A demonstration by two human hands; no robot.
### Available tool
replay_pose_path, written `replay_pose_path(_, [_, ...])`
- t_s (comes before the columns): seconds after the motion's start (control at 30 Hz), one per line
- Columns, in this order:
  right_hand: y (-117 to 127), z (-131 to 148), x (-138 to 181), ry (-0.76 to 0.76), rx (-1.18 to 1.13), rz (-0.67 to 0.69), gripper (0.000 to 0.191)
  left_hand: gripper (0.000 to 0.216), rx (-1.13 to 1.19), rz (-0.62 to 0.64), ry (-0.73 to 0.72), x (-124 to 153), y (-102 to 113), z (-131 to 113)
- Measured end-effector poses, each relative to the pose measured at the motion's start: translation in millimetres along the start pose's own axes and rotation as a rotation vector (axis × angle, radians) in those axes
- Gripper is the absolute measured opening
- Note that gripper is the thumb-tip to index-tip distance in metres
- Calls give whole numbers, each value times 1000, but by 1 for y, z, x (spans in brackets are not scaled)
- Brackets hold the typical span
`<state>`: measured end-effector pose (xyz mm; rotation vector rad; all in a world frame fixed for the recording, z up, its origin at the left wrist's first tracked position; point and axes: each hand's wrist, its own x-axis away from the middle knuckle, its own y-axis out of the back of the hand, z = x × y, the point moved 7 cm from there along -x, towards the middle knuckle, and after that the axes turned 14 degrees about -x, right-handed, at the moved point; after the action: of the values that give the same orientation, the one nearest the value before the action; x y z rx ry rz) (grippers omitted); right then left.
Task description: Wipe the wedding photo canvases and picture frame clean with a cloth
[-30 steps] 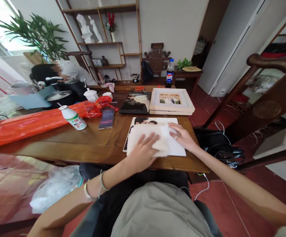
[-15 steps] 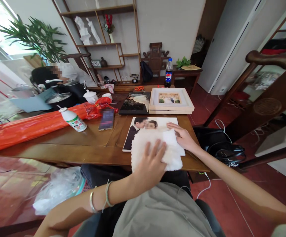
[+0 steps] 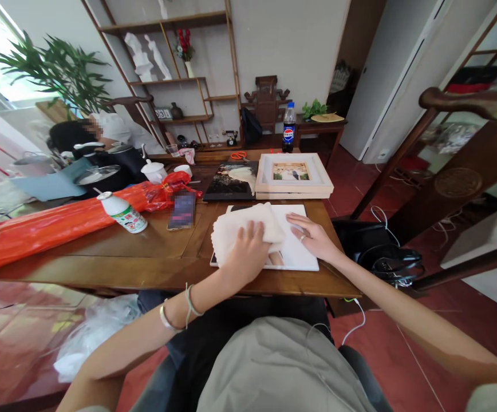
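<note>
One cloth (image 3: 231,229) under left hand (image 3: 246,254), now farther up photo (image 3: 298,256)

You have two hands on the table, your left hand (image 3: 246,252) and your right hand (image 3: 312,237), and one white cloth (image 3: 235,226). You can count three pictures: a white print (image 3: 295,254), a dark print (image 3: 230,180) and a framed photo (image 3: 292,173). There are two bottles, a white bottle (image 3: 122,212) and a cola bottle (image 3: 288,129); one phone (image 3: 182,210); one pair of scissors (image 3: 237,155); and two bracelets, a silver bangle (image 3: 165,318) and a green cord (image 3: 189,297).
</note>
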<state>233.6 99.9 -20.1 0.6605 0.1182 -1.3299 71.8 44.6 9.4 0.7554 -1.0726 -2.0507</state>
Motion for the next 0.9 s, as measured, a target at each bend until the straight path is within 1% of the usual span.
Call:
replay_pose_path(0.1, [0, 0, 0, -12, 4, 6, 33, 27, -33, -43, -82, 18, 22, -32])
replay_pose_path(0.2, [1, 0, 1, 4, -29, 20, 36, 25, -39, -116, -225, 34, 47, -63])
replay_pose_path(0.27, [1, 1, 1, 17, -59, 27, 38, 23, -30, -143, -286, 36, 57, -73])
replay_pose_path(0.3, [1, 1, 1, 17, -68, 28, 39, 22, -18, -138, -292, 34, 58, -73])
replay_pose_path(0.33, [2, 0, 1, 12, -70, 26, 39, 22, -4, -122, -279, 30, 56, -70])
replay_pose_path(0.4, [2, 0, 1, -1, -64, 18, 38, 22, 23, -65, -219, 16, 47, -56])
replay_pose_path(0.5, [1, 1, 0, 14, -49, 18, 36, 23, 62, 23, -133, -13, 27, -25])
replay_pose_path(0.6, [0, 2, 0, 34, -14, 21, 33, 29, 150, 79, -114, -49, 13, 6])
replay_pose_path(0.67, [0, 2, 1, 31, 3, 14, 32, 31, 202, 74, -143, -74, 10, 18])
replay_pose_path(0.73, [0, 3, 1, 36, 7, 11, 31, 26, 260, 26, -233, -97, 13, 17])
replay_pose_path(0.8, [0, 4, 2, 44, 12, 19, 31, 21, 319, -28, -333, -114, 18, 8])
replay_pose_path(0.83, [0, 5, 2, 48, 14, 26, 31, 19, 335, -47, -363, -121, 20, 3])
replay_pose_path(0.9, [0, 6, 3, 48, 16, 34, 31, 20, 338, -58, -371, -128, 20, -4])
